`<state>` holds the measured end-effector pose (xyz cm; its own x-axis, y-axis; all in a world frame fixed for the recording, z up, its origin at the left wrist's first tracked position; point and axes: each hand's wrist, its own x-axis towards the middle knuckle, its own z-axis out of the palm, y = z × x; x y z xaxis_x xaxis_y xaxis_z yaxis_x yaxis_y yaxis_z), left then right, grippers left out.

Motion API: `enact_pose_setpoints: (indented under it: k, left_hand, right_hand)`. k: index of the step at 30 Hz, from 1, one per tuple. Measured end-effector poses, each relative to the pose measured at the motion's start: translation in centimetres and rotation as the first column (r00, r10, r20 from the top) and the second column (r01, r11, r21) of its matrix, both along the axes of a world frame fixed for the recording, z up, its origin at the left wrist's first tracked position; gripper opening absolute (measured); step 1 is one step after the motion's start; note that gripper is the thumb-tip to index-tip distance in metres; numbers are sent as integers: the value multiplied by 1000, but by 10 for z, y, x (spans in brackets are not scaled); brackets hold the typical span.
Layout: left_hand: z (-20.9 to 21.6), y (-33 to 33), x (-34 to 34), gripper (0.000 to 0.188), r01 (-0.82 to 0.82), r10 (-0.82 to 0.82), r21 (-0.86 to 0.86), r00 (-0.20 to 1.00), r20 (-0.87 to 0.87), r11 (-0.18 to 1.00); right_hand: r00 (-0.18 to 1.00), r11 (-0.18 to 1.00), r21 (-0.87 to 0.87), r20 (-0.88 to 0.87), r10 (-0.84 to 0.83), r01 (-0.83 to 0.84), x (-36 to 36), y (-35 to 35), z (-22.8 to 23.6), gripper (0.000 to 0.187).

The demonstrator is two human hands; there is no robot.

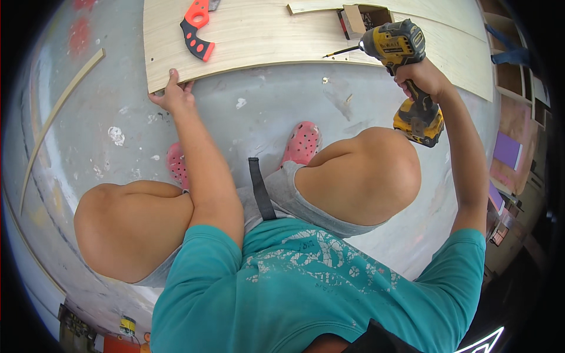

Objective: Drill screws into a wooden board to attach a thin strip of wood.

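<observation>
My right hand (425,77) is wrapped round the grip of a yellow and black cordless impact driver (395,45). Its long thin bit points left, over the near edge of a pale plywood board (259,35). At the board's near left corner, my left hand (175,96) grips the edge, with the thumb on the top face and the other fingers at the rim, partly hidden. A handsaw (196,32) with an orange and black handle lies on the board, just beyond that hand. Its blade runs out of view at the top.
A small open box of screws (366,20) sits on the board, beside a narrow wood strip (312,7). Another long strip (62,100) lies on the paint-spotted grey floor (235,126) at left. Wooden shelving (511,76) stands at right. My pink clogs (303,143) are near the board.
</observation>
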<state>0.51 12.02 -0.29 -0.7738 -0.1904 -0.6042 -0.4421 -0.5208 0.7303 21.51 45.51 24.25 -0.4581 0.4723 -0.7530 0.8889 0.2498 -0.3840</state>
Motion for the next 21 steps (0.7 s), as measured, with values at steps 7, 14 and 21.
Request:
enact_pose_setpoints:
  k: [7,14,21]
  left_hand:
    - [-5,0,-4,84,-2,2,-5,1000,-13,1000]
    - [-6,-1,-1,83,-11,10,-18,1000,-11,1000]
    - [-3,1,2,84,-1,2,-31,1000,14,1000]
  right_hand:
    - [1000,1000,5,-12,26,-26,-3,-3,-5,9]
    - [997,998,14,40,64,-64,-9,-3,-6,23]
    - [995,997,29,58,76,-77,-12,-9,-8,16]
